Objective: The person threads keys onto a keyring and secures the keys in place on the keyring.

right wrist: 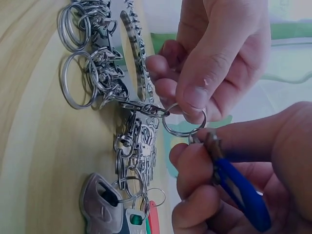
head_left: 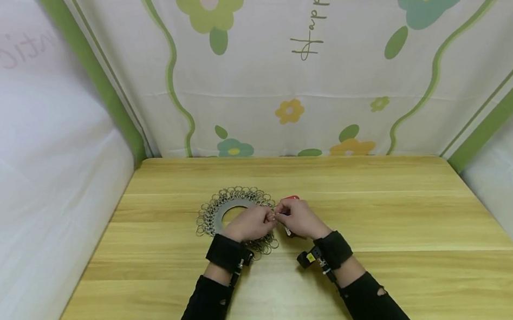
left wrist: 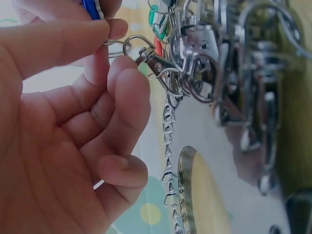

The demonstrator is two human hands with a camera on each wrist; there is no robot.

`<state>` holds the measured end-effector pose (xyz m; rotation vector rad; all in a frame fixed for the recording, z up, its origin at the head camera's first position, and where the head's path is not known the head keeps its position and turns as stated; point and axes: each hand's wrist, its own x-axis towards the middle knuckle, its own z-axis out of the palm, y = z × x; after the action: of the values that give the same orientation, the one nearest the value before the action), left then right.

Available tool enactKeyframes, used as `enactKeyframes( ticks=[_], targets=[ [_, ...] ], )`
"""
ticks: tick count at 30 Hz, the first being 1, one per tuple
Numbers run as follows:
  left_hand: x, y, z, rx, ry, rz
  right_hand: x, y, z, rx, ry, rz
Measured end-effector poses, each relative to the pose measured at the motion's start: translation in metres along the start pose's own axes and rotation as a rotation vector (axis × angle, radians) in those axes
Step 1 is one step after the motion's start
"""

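Note:
A flat metal ring plate (head_left: 218,219) lies on the table, its edge crowded with metal clasps and split rings (right wrist: 78,80). Over its right side, my left hand (head_left: 253,223) pinches one split key ring (right wrist: 181,132) between thumb and finger. That ring is linked to a metal swivel clasp (left wrist: 157,63) on the plate's edge. My right hand (head_left: 300,219) faces it from the right, fingers curled round a small blue and silver piece (right wrist: 241,192) whose exact kind is unclear. The piece's metal end meets the split ring.
A grey metal fob (right wrist: 103,202), a red piece (right wrist: 154,217) and a green piece hang from other rings near my right hand. The wooden table (head_left: 394,228) reaches back to a flower-printed cloth (head_left: 314,81), with white cloth on both sides.

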<state>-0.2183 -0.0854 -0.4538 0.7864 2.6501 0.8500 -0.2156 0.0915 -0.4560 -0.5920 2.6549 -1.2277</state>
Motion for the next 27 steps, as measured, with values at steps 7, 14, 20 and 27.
enactKeyframes(
  ticks=[7,14,20,27],
  targets=[
    [-0.0028,0.0038,-0.0028,0.041,0.006,-0.03,-0.0004,-0.0006,-0.001,-0.025,-0.027,-0.033],
    [-0.0024,0.0036,-0.0025,0.04,0.004,-0.059,0.0,0.0007,-0.0006,-0.009,-0.041,-0.041],
    [-0.0024,0.0053,-0.003,-0.001,0.004,-0.064,0.0011,0.0009,0.0012,0.02,-0.047,-0.02],
    [-0.0013,0.0032,-0.0022,0.039,0.016,-0.022,0.0008,-0.0007,0.0012,0.017,-0.012,0.021]
  ],
)
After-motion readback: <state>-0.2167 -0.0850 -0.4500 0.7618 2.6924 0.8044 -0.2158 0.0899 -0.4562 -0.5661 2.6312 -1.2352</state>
